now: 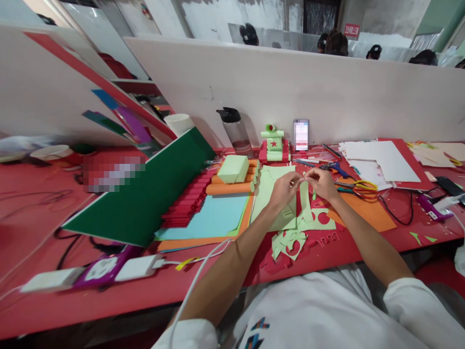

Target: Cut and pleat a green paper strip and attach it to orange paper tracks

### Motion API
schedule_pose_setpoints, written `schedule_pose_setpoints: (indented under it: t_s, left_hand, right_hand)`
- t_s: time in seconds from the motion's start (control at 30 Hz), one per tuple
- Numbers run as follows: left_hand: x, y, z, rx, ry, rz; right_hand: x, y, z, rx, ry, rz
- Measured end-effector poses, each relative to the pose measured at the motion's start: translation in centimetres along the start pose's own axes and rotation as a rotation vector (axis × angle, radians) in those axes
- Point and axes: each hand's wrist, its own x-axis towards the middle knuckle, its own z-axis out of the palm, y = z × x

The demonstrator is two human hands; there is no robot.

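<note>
My left hand [286,188] and my right hand [321,182] meet fingertip to fingertip above the red table, both pinched closed. A light green paper strip [305,203] hangs down from between them, its top end hidden by my fingers. Below lie a sheet of light green paper [267,196] and cut-out green scraps [289,244] with round holes. Behind my hands stands a paper model [274,145] in green and red with a red star. Yellow-handled scissors [365,188] rest to the right of my right hand, near orange paper [370,213].
Orange paper rolls [230,188] carry a green paper block [233,169], beside red folded paper [187,201]. A green board [145,194] leans at left. A bottle [235,131] and a phone [301,135] stand by the partition [290,87]. A white cable [203,264] crosses my left arm.
</note>
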Motion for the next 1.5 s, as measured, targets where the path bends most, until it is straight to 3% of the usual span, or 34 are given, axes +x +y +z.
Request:
schedule_pose_setpoints:
  t_s: [0.33,0.73,0.9,0.97,1.17,1.5]
  left_hand:
    - [0.2,-0.7,0.0,-0.148,0.082,-0.093]
    - [0.2,-0.5,0.3,-0.300,0.012,-0.134]
    - [0.4,-0.7,0.1,-0.343,0.035,-0.187]
    - [0.4,-0.6,0.0,-0.349,0.045,-0.184]
    - [0.3,0.0,-0.1,-0.333,0.039,-0.166]
    - [0.6,-1.2,0.0,-0.318,-0.022,-0.257]
  right_hand:
    - [0.0,0.1,-0.5,0.091,-0.105,-0.004]
    - [0.0,-0.1,-0.6,0.066,-0.005,-0.081]
    - [0.1,0.0,-0.6,0.204,-0.161,0.031]
    - [0.1,0.0,-0.7,0.233,-0.165,0.064]
    - [0.2,0.0,-0.8,0.167,-0.084,0.042]
    - [0.2,0.5,-0.5,0.048,-0.120,0.033]
